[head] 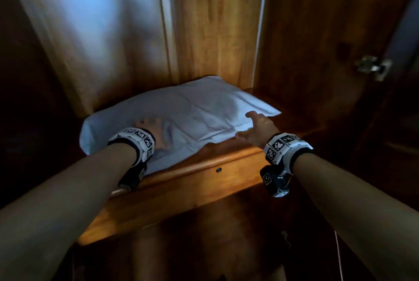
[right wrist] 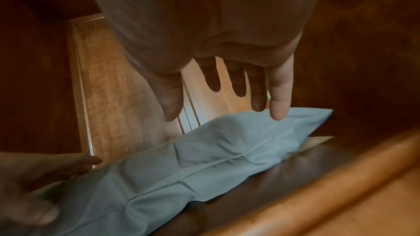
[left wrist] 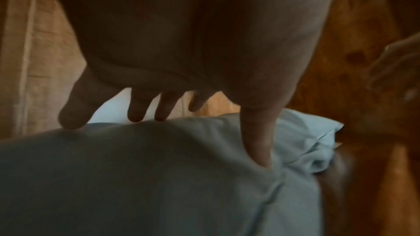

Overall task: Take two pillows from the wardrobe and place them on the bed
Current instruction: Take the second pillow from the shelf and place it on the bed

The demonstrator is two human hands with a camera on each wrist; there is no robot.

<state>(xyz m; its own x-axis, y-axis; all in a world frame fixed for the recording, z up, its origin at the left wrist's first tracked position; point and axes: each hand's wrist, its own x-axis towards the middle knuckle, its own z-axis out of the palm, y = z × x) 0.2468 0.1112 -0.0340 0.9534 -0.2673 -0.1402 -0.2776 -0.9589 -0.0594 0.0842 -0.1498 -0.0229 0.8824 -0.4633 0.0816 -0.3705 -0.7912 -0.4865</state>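
Item: 1 pale blue pillow (head: 181, 113), lying flat on the wooden wardrobe shelf (head: 204, 167), its near edge overhanging the shelf's front lip.

My left hand (head: 150, 132): released, fingers spread, fingertips (left wrist: 136, 114) and thumb pressing the pillow's left end.

My right hand (head: 258, 126): released, fingers straight, just above the pillow's right end; contact unclear.

Metal hinge (head: 374, 67): on the door, well right of the pillow.

Both forearms extend forward. Left hand (head: 151, 130) lies palm down, fingers (left wrist: 136, 110) spread. Right hand (head: 260, 127) hovers, fingers (right wrist: 279, 96) straight and parted.
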